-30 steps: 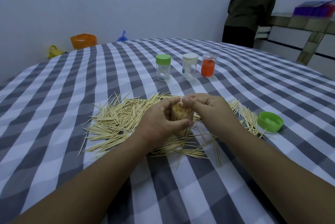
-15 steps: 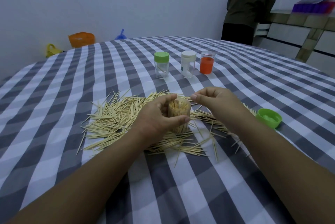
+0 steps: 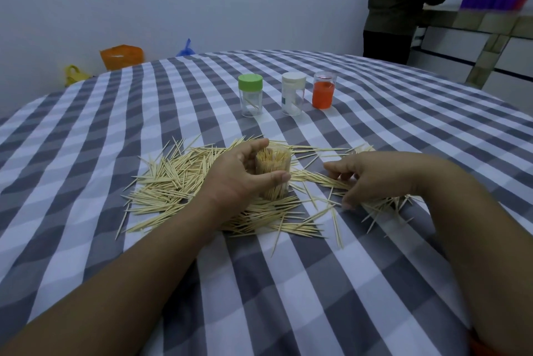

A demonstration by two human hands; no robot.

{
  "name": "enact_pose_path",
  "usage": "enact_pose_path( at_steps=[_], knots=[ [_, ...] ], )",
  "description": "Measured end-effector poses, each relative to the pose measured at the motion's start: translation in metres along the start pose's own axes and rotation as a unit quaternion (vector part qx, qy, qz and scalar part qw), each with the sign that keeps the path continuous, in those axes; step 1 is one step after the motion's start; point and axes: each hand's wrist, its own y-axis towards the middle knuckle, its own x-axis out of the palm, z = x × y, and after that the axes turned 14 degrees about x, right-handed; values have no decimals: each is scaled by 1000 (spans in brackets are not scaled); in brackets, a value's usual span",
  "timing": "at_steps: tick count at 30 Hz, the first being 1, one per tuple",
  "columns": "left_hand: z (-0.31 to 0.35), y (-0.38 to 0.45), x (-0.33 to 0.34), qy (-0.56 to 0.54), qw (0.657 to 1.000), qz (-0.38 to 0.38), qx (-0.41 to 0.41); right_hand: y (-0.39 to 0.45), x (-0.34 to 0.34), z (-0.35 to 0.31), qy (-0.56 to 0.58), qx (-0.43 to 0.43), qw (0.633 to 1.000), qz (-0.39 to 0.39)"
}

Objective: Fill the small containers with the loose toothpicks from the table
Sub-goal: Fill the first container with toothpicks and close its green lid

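A small clear container, packed with upright toothpicks, stands in the middle of a pile of loose toothpicks on the checked tablecloth. My left hand grips it from the left, thumb in front and fingers behind. My right hand lies to the right of it, fingers curved down onto the loose toothpicks there, thumb and fingers apart. Farther back stand a green-lidded container with a few toothpicks inside, a white-lidded container and an orange container.
The table carries a grey-and-white checked cloth. A person stands at the far right by a counter. An orange bag and a yellow bag sit beyond the table's far left edge.
My right hand has left the top of the held container and moved right and down onto the loose toothpicks. My left hand keeps its hold on the container.
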Motion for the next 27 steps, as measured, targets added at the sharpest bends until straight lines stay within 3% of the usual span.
enact_pose_path(
  at_steps=[5, 12, 23, 27],
  knots=[
    [0, -1, 0, -2, 1000, 0, 0, 6, 4, -2, -49, 20, 997, 49],
    [0, -1, 1, 4, 1000, 3, 1, 7, 5, -4, -14, 15, 997, 76],
    [0, 0, 0, 9, 1000, -2, 1, 15, 11, -9, 201, -23, 972, 118],
    [-1, 0, 0, 10, 1000, -3, 1, 4, 4, -4, 79, -4, 996, 53]
  ],
)
